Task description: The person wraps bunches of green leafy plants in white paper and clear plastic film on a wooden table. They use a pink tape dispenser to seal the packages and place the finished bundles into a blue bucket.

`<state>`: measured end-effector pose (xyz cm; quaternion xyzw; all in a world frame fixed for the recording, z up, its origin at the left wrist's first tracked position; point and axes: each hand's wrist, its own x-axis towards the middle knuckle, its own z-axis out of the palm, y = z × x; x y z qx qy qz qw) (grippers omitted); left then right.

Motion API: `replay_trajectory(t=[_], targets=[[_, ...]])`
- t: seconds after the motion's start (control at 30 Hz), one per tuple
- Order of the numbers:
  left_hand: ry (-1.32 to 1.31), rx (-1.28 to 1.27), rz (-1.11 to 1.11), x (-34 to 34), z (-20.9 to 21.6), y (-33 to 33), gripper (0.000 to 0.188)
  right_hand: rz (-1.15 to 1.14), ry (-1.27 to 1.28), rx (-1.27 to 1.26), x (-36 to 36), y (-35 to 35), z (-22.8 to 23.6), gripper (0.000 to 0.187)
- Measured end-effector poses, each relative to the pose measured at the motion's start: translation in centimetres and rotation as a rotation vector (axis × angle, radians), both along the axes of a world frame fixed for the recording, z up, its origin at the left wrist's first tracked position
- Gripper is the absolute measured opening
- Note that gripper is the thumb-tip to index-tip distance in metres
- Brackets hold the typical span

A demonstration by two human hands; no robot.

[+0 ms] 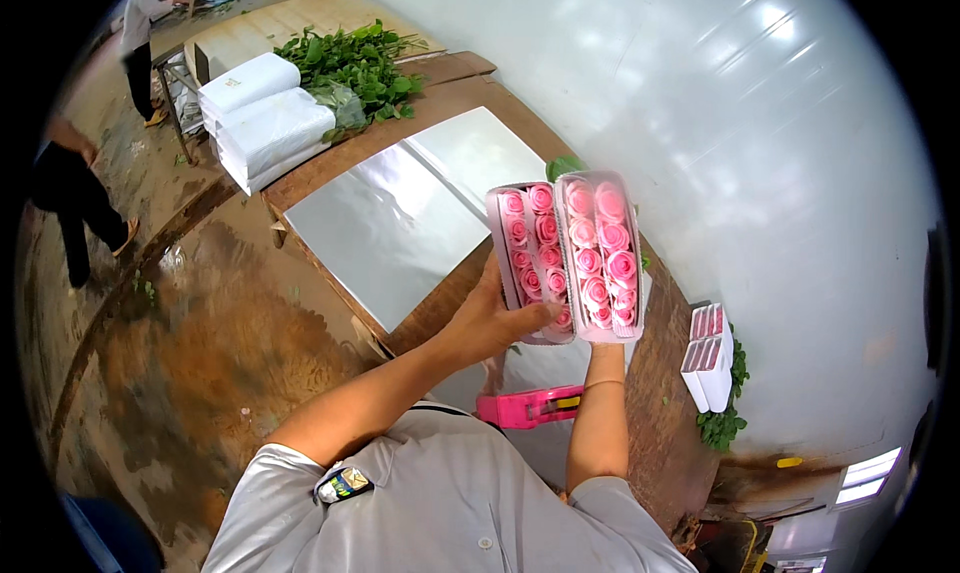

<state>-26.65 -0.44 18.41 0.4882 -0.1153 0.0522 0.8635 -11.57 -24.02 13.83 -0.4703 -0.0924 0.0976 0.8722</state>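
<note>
A bundle of pink roses [608,263] is held up before me, the blooms packed in two side-by-side blocks with pale wrapping round their edges. My left hand [497,316] is closed on the lower left of it, thumb across the front and the other fingers out of sight. The right forearm [598,413] rises to the bundle's lower edge; the hand itself is hidden behind the blooms, so its fingers do not show. Below the bundle, close to my body, lies a bright pink plastic tool [528,407] with a yellow strip; its exact kind is unclear.
Shiny white sheets [390,223] cover part of the brown table [655,443]. A stack of white packets [265,123] and leafy green stems [350,68] lie at the far left. Another wrapped rose bundle [708,368] rests against the wall at right. Two people stand at left.
</note>
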Motion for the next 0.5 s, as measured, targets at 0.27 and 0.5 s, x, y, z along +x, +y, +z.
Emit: replay_trajectory(t=[0.27,0.5], targets=[[-0.018,0.022,0.007,-0.14,-0.69,-0.54,0.088,0.019,0.013,-0.007,-0.68,-0.21,0.27,0.041],[-0.034,0.028,0.007,-0.35,-0.65,-0.48,0.095,0.041,0.016,0.000,-0.94,0.17,0.39,0.042]])
